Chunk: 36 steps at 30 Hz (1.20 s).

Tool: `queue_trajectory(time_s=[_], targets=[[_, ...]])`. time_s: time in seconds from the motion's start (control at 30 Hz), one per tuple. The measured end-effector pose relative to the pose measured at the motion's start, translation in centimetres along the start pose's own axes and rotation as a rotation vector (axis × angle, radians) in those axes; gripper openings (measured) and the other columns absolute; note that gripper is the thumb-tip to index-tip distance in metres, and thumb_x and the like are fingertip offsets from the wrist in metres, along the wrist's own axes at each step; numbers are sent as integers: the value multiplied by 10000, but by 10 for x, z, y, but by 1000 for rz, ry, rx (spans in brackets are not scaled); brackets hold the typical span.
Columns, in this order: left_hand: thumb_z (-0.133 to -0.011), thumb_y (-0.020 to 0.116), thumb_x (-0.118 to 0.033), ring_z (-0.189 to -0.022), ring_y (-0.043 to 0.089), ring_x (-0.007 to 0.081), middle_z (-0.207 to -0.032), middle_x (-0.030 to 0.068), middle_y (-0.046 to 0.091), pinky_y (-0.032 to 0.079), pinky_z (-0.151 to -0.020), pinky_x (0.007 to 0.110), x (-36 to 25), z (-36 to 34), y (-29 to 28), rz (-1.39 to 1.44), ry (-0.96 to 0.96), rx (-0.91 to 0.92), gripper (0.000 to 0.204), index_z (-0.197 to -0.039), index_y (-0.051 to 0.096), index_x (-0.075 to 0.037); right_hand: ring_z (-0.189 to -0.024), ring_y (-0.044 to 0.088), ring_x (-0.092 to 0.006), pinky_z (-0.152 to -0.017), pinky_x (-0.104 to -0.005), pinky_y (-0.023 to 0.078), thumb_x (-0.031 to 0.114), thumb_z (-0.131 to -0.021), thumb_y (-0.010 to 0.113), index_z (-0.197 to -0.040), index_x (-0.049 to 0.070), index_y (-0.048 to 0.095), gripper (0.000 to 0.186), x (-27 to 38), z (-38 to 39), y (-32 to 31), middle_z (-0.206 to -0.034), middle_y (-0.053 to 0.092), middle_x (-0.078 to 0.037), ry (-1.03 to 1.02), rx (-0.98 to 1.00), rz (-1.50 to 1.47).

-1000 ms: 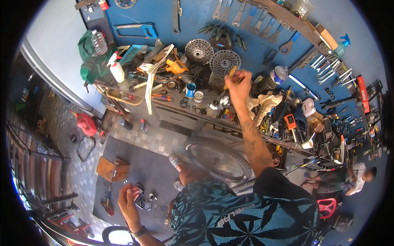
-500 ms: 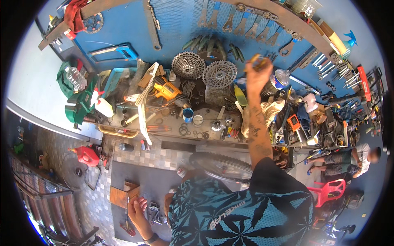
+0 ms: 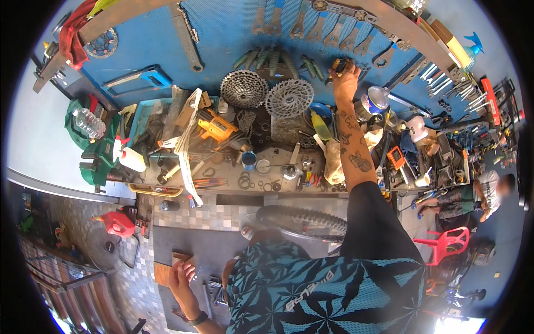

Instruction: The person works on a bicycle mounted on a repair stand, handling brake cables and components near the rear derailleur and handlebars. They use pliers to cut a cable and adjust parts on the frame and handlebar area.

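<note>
My right arm reaches far forward to the blue pegboard [image 3: 222, 33]. My right hand [image 3: 346, 80] is closed around a small yellow-and-black object [image 3: 338, 67], whose exact kind I cannot make out. It is beside the hanging green-handled tools [image 3: 313, 68] and below the row of cone wrenches [image 3: 332, 33]. Low on the left, my left hand [image 3: 181, 283] hangs with loosely bent fingers apart and nothing visible in it. A wooden block [image 3: 162, 274] shows beside it, over the dark mat [image 3: 167, 242].
Two bicycle cassettes [image 3: 243, 89] stand at the back of the cluttered workbench [image 3: 222, 172]. A yellow power tool [image 3: 217, 127], a blue cup [image 3: 248, 160] and a yellow-green bottle [image 3: 321, 127] are on it. A bicycle wheel [image 3: 300, 221] is below its front edge. Another person [image 3: 489, 192] is at the far right.
My right hand has moved forward to the pegboard with the yellow-and-black object. My left hand has shifted slightly. The whole view has moved a little, and a blue round dish shows behind the bottle.
</note>
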<state>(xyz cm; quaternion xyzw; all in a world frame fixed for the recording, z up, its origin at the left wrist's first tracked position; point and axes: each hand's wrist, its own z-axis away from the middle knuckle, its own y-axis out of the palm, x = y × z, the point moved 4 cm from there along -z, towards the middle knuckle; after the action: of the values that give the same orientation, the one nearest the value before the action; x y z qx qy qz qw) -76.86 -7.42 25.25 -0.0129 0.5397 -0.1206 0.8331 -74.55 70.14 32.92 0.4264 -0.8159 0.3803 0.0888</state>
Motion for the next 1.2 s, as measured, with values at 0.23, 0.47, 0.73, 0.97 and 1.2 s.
queue_trajectory(time_s=[0.23, 0.47, 0.73, 0.97, 1.2], targets=[[-1108, 571, -251, -1004, 732, 211, -1101, 106, 736, 579, -894, 323, 15, 4, 0, 51, -51, -59, 335, -1298, 649, 13, -1042, 720, -353, -888, -457, 583, 447, -932, 779, -1173, 130, 755, 399, 36, 53, -19, -1114, 750, -109, -331, -75, 129], [-1094, 621, -210, -987, 712, 154, -1084, 87, 750, 580, -901, 309, 41, 21, -51, -273, 343, -101, 310, -1294, 667, 22, -720, 736, -235, -642, -358, 586, 416, -1054, 627, -1162, 120, 775, 347, 131, 71, 3, -959, 786, -63, -645, -149, 281], [-1030, 630, -124, -911, 720, 182, -968, 91, 740, 576, -862, 328, 1, 163, -179, -107, 221, -847, 218, -1177, 695, 24, -717, 641, -193, -642, -333, 514, 339, -1074, 613, -1261, 78, 722, 340, 373, 236, -4, -891, 708, -58, -505, 145, -756], [-929, 512, 85, -747, 572, 179, -848, 80, 618, 472, -684, 293, 11, 495, -189, -669, 297, -2718, 182, -822, 569, -49, -714, 557, -157, -641, -311, 452, 272, -1092, 600, -1349, 40, 676, 354, 562, 413, -149, -832, 640, -54, -381, 895, -1336], [-1042, 552, -89, -1067, 638, 218, -1173, 97, 661, 519, -918, 337, 148, 771, -253, 118, 805, -2591, 226, -1252, 618, -33, -862, 528, -133, -726, -285, 413, 78, -1106, 473, -1431, -37, 576, 359, 778, 569, -391, -1271, 674, -119, -1110, 1402, -1999]])
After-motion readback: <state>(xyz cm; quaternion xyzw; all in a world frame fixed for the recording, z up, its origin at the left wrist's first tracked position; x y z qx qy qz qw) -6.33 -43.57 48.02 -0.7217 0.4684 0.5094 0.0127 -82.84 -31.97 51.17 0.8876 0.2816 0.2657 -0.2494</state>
